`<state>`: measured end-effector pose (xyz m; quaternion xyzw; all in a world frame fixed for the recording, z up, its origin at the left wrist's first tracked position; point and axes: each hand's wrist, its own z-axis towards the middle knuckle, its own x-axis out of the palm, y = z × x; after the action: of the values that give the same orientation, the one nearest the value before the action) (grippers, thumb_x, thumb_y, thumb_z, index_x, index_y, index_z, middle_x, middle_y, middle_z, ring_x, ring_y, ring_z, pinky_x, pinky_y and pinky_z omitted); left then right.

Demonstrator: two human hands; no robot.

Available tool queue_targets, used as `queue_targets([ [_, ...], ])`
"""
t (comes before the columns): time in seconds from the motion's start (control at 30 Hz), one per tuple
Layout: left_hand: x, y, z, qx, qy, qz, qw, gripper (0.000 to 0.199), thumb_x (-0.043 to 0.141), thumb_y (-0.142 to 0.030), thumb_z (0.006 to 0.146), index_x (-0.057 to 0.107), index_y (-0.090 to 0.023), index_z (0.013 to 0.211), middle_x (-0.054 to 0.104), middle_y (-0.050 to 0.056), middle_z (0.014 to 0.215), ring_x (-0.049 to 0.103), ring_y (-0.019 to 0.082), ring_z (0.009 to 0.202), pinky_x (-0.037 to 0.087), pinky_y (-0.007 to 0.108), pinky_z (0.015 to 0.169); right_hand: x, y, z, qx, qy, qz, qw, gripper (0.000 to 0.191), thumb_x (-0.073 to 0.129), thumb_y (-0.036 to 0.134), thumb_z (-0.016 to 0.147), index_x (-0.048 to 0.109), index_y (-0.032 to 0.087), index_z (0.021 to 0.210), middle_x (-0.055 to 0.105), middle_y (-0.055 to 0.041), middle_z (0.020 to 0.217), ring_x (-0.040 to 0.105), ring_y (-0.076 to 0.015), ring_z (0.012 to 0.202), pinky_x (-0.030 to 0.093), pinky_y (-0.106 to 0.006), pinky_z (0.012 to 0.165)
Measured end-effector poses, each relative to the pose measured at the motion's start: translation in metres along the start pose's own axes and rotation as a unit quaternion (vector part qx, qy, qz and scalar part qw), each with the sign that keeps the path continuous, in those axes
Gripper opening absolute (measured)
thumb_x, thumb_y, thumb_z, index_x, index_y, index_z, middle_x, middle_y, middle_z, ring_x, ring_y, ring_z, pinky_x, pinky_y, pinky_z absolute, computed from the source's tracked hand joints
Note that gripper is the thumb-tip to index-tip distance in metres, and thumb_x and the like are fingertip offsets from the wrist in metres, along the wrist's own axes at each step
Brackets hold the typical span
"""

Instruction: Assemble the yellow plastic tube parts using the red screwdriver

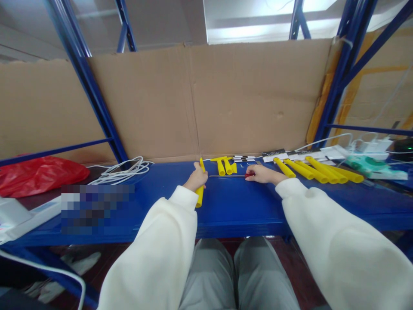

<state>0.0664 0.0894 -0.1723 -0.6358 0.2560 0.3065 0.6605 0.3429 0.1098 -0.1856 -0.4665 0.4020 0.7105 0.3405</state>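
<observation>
My left hand is closed around a yellow plastic piece, which stands nearly upright over the blue shelf, its round tube end low and a narrow tip above my fingers. In my right hand is the red handle of a screwdriver. Its long thin shaft points left, with the tip close to the yellow piece; whether they touch I cannot tell. Just behind the shaft lie short yellow tubular pieces and a few tiny metal bits. Fingers hide part of the held piece and most of the red handle.
Several yellow tubes lie side by side on the blue shelf at right, near black-and-white strips and a green-and-white object. A coiled white cable and red bag are at left. Cardboard stands behind.
</observation>
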Motion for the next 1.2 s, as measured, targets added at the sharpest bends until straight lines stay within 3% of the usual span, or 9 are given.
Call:
queue_targets([
  [0.13,-0.004,-0.002,-0.005,0.002,-0.014,0.023,1.0,0.042,0.042,-0.024,0.097,0.03,-0.009,0.135,0.064,0.018,0.103,0.07,0.022,0.064,0.058,0.036,0.061,-0.002,0.006,-0.002,0.002,-0.015,0.004,1.0,0.008,0.067,0.028,0.082,0.064,0.02,0.082,0.07,-0.0068,0.085,0.063,-0.0197,0.075,0.047,-0.029,0.069],
  [0.33,-0.006,-0.005,-0.007,-0.009,-0.024,0.021,0.999,0.042,0.042,-0.023,0.096,0.029,-0.008,0.134,0.064,0.022,0.109,0.072,0.026,0.075,0.058,0.036,0.062,-0.005,0.011,-0.005,-0.022,-0.088,0.053,0.995,0.013,0.065,0.029,0.083,0.054,0.022,0.083,0.068,-0.004,0.083,0.06,-0.0181,0.072,0.044,-0.028,0.067],
  [0.47,-0.006,-0.007,-0.009,-0.011,-0.015,0.025,1.0,0.04,0.041,-0.023,0.097,0.028,-0.009,0.132,0.065,0.02,0.104,0.071,0.023,0.067,0.056,0.033,0.056,-0.006,0.013,-0.006,-0.033,-0.106,0.073,0.991,0.017,0.066,0.026,0.08,0.05,0.022,0.084,0.067,-0.0034,0.084,0.059,-0.0182,0.073,0.044,-0.028,0.067],
  [0.7,-0.007,-0.003,-0.005,0.014,0.014,0.045,0.999,0.037,0.04,-0.022,0.098,0.028,-0.01,0.131,0.066,0.016,0.098,0.064,0.016,0.05,0.053,0.028,0.049,-0.004,0.014,-0.008,-0.017,-0.082,0.044,0.996,0.016,0.067,0.024,0.08,0.053,0.022,0.086,0.067,-0.0045,0.084,0.061,-0.0185,0.074,0.045,-0.028,0.067],
  [0.9,-0.001,0.001,0.002,0.015,0.044,-0.01,0.999,0.036,0.04,-0.022,0.098,0.025,-0.015,0.13,0.067,0.013,0.103,0.059,0.012,0.045,0.052,0.026,0.047,-0.001,0.011,-0.007,-0.011,-0.094,0.032,0.995,0.015,0.068,0.024,0.081,0.057,0.021,0.09,0.068,-0.0046,0.084,0.061,-0.0182,0.074,0.045,-0.028,0.067],
  [1.2,-0.007,-0.011,-0.016,0.006,0.044,-0.005,0.999,0.031,0.039,-0.017,0.097,0.026,-0.015,0.125,0.069,0.013,0.097,0.056,0.011,0.043,0.046,0.024,0.044,-0.001,0.013,-0.006,-0.005,-0.102,0.035,0.994,0.013,0.067,0.022,0.082,0.056,0.021,0.089,0.068,-0.0041,0.082,0.061,-0.0182,0.074,0.044,-0.028,0.069],
])
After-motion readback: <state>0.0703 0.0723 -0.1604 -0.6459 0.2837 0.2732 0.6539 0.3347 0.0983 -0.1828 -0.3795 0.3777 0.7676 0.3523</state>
